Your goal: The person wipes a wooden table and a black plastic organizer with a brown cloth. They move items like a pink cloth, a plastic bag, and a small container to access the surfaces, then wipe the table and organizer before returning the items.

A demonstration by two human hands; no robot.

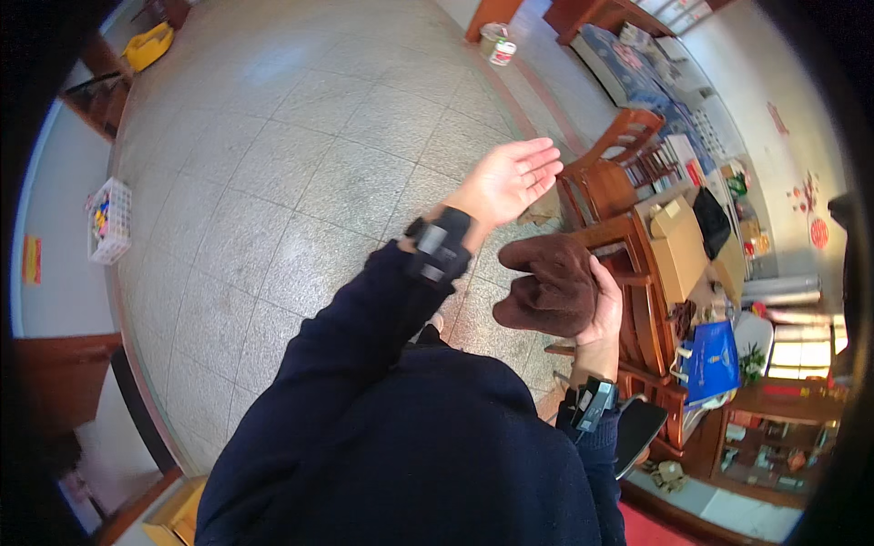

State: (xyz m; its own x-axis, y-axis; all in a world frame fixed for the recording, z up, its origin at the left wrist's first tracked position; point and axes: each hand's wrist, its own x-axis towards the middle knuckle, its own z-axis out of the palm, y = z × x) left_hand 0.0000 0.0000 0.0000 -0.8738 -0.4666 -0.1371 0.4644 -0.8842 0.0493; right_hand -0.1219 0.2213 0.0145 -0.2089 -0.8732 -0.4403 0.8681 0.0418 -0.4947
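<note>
A dark brown, soft fabric item (546, 284) with two rounded lobes and a fold in its middle rests in my right hand (608, 305). My right thumb shows along its upper edge, while the fingers are mostly hidden by the fabric; its exact kind is unclear. Beyond and to the left of it, my left hand (514, 180) is stretched out with the palm turned up, fingers straight and nothing in it. The left hand does not touch the fabric. Dark devices are strapped to both of my wrists.
To the right stand wooden chairs (612, 173) and a table with a cardboard box (675, 250) and a blue bag (710, 364). A white basket (111, 221) is by the left wall, a yellow tub (148, 46) far left. Grey floor tiles (282, 164) spread ahead.
</note>
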